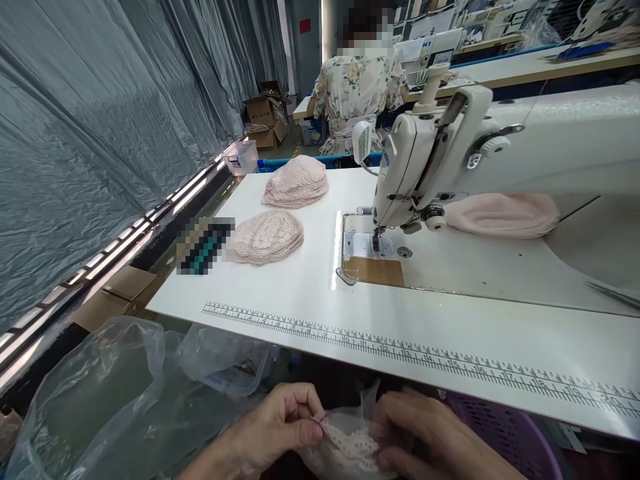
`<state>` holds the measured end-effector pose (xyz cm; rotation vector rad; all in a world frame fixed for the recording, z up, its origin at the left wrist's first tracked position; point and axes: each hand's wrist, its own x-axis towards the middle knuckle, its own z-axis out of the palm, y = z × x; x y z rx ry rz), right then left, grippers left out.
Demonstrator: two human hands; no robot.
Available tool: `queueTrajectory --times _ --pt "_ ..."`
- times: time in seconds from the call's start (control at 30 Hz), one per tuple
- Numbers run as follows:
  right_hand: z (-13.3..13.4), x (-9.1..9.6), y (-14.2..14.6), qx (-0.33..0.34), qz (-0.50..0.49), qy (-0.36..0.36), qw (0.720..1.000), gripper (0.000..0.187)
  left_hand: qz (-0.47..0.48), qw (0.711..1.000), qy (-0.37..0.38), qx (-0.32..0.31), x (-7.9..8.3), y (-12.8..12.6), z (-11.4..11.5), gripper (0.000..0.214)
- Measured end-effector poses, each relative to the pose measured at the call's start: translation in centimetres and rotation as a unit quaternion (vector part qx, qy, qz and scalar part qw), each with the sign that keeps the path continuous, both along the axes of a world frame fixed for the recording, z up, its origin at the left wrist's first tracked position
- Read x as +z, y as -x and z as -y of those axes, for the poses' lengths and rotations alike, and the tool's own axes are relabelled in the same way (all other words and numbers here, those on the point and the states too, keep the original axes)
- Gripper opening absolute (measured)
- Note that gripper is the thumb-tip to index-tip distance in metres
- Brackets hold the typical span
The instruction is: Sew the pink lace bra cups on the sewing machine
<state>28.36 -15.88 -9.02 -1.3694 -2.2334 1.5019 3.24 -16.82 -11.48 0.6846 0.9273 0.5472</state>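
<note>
Below the table's front edge, my left hand (280,427) and my right hand (425,433) both pinch a small piece of pink lace fabric (347,443) held between them. The fingers of each hand are closed on its edge. On the white table (300,293) ahead lie two stacks of pink lace pieces, one nearer (267,237) and one farther back (296,182). A white sewing machine (450,153) stands on the right, with its needle (376,239) over the plate. More pink fabric (500,215) lies behind the machine's arm.
A clear plastic bag (100,400) lies open at lower left beside a clear plastic box (235,373). A purple basket (510,440) sits at lower right. A ruler (425,357) is printed along the table's front. A person in a floral top (355,93) sits ahead. Cardboard boxes (265,120) stand by the grey curtain.
</note>
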Motion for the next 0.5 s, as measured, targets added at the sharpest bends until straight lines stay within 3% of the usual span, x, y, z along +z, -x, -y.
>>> queueTrajectory --times 0.1,0.2,0.27,0.37,0.5 --pt "-0.3 0.7 0.1 0.016 -0.005 -0.006 1.000 0.011 -0.005 1.000 -0.008 -0.021 -0.1 0.1 0.0 0.047" --pt "-1.1 1.6 0.8 0.033 -0.039 0.005 0.999 0.052 -0.008 0.998 -0.022 -0.051 0.2 0.1 0.0 0.047" --pt "-1.7 1.8 1.4 0.085 -0.095 0.003 0.992 0.069 -0.013 0.997 -0.035 -0.072 0.6 0.3 0.0 0.047" --pt "-2.7 1.4 2.3 0.147 -0.121 0.008 0.982 0.053 -0.019 0.996 -0.048 -0.069 0.9 0.9 0.0 0.045" --pt "-3.1 0.9 2.4 0.102 -0.094 0.061 0.988 0.022 -0.025 0.999 -0.040 -0.022 0.8 1.8 0.3 0.041"
